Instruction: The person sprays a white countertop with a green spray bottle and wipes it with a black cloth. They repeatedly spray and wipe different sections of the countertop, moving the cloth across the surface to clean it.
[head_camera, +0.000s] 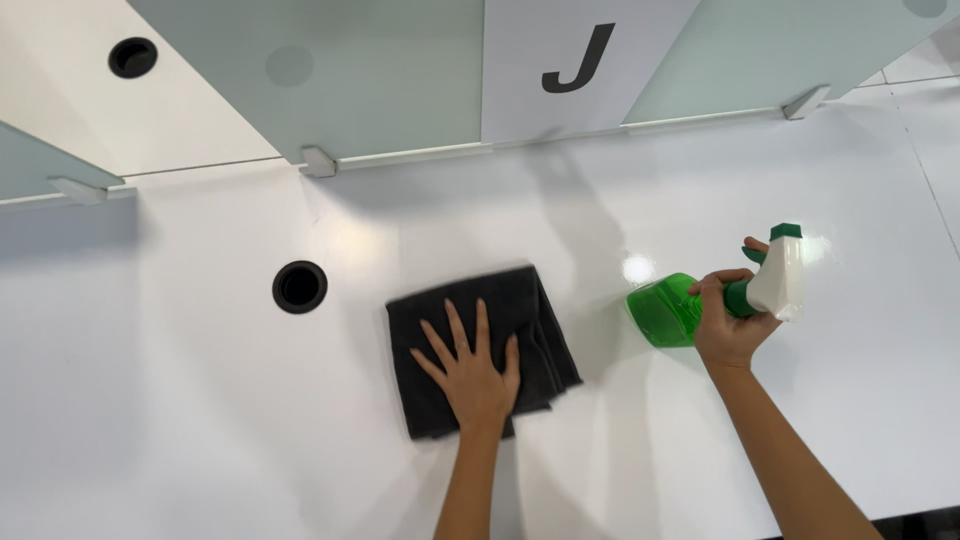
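A glossy white desk (200, 430) carries a dark grey cloth (540, 320), folded and soft, probably light and easy to slide; the left hand (472, 368) lies flat on it, fingers spread. Just right, the right hand (728, 318) grips the neck of a green spray bottle (668, 312), likely light plastic; contents unclear.

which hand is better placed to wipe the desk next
Left. The left hand lies flat on the dark cloth on the desk; the right hand is holding the green spray bottle.
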